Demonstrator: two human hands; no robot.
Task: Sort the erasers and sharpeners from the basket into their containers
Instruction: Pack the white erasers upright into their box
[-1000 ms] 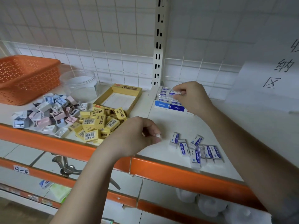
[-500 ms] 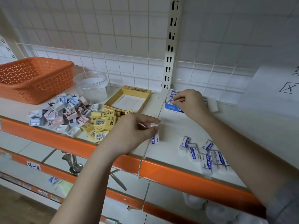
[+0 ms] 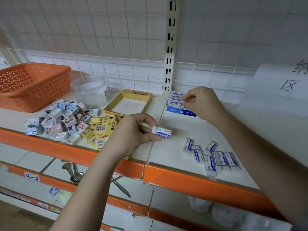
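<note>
Shelf [image 3: 191, 129], orange-edged, wire-grid-backed; left fingers [image 3: 150, 139] pinch eraser [image 3: 162, 132], right fingers [image 3: 188, 99] pinch another.

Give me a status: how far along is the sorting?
Done: orange perforated basket looks emptied; several blue-and-white erasers stand in the blue cardboard box. In hand: left hand pinches one blue-and-white eraser; right hand works at the box. Left: loose blue-and-white erasers, yellow 2B erasers beside their empty yellow tray, pastel sharpeners outside the clear round tub.
</note>
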